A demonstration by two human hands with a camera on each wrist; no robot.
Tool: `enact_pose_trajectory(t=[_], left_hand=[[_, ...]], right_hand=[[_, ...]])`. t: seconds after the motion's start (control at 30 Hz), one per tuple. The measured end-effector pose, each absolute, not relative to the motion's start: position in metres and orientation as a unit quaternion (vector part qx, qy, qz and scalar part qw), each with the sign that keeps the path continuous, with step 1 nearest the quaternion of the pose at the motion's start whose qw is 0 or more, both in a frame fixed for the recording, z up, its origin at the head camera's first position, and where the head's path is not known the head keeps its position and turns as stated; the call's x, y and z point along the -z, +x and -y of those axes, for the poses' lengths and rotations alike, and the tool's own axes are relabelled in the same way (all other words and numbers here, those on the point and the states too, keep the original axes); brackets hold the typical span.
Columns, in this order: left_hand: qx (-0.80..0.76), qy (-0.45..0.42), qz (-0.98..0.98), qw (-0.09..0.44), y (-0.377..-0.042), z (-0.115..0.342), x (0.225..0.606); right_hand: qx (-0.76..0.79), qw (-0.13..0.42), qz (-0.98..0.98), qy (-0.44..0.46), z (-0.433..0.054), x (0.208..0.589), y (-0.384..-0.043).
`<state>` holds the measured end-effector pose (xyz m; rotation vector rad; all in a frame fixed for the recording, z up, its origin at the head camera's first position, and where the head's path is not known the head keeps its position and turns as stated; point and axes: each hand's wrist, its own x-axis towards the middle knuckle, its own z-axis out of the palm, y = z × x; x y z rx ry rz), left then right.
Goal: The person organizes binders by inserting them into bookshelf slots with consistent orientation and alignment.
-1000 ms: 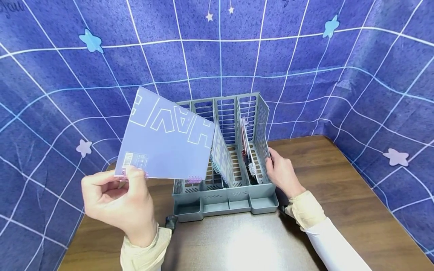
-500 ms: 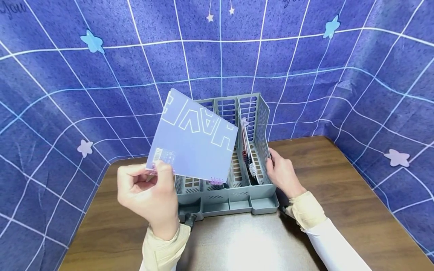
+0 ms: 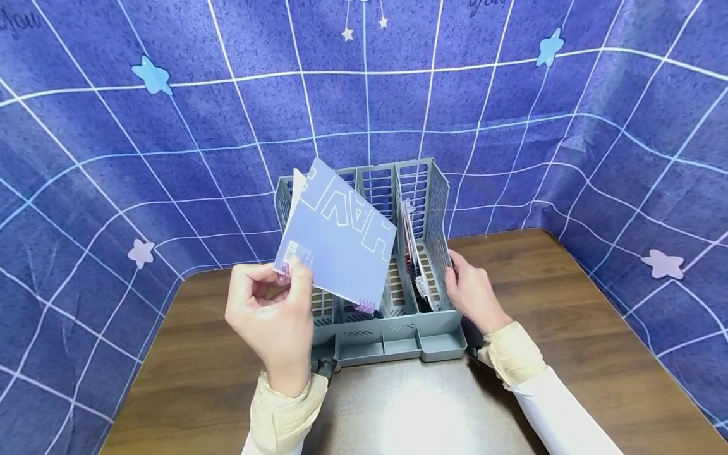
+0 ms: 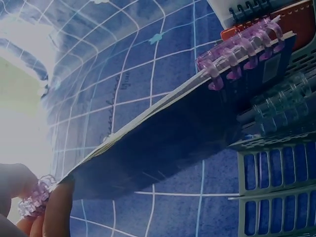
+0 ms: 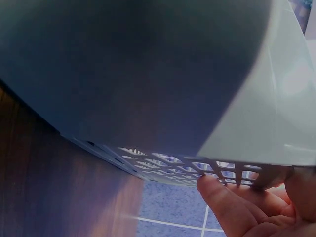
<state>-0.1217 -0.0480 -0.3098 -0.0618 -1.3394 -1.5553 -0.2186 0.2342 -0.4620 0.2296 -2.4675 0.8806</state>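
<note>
A blue-violet notebook [image 3: 341,246] with pale outlined letters and purple binding rings is held tilted above the left part of a grey desk file organizer [image 3: 370,330]. My left hand [image 3: 273,316] pinches its lower left corner by the rings between thumb and fingers. Its pages part slightly along the edge in the left wrist view. My right hand [image 3: 474,291] grips the organizer's right side wall, fingers on the outer lattice [image 5: 197,168]. Teal rings [image 4: 281,106] of another notebook show in the left wrist view; the held notebook hides that one in the head view.
Several thin notebooks [image 3: 417,259] lean in the organizer's right-hand compartments, and one orange-red cover [image 4: 303,27] shows in the left wrist view. Small trays line the organizer's front. The wooden table [image 3: 188,366] meets a blue grid-patterned cloth [image 3: 364,95] behind.
My left hand has carried the notebook rightward, over the organizer, and turned it more steeply. My right hand stays at the side wall.
</note>
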Motion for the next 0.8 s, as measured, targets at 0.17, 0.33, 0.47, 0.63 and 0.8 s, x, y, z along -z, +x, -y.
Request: enact_pose_trajectory(t=[0.17,0.33,0.47,0.63,0.8], left_hand=[[0.648,-0.035,0.577,0.496,-0.121,0.043,0.311],[0.637,-0.041,0.604,0.477,-0.122,0.034,0.314],[0.635,-0.051,0.620,0.458,-0.125,0.025,0.320],[0.625,-0.054,0.644,0.438,-0.131,0.015,0.329],[0.591,-0.060,0.676,0.436,-0.140,0.008,0.340]], right_hand=[[-0.324,0.251,0.908,0.083,-0.234,0.463,-0.218],[-0.325,0.248,0.909,0.082,-0.234,0.462,-0.218],[-0.324,0.251,0.908,0.083,-0.234,0.462,-0.218],[-0.323,0.253,0.908,0.080,-0.235,0.463,-0.220],[-0.325,0.251,0.908,0.079,-0.235,0.464,-0.221]])
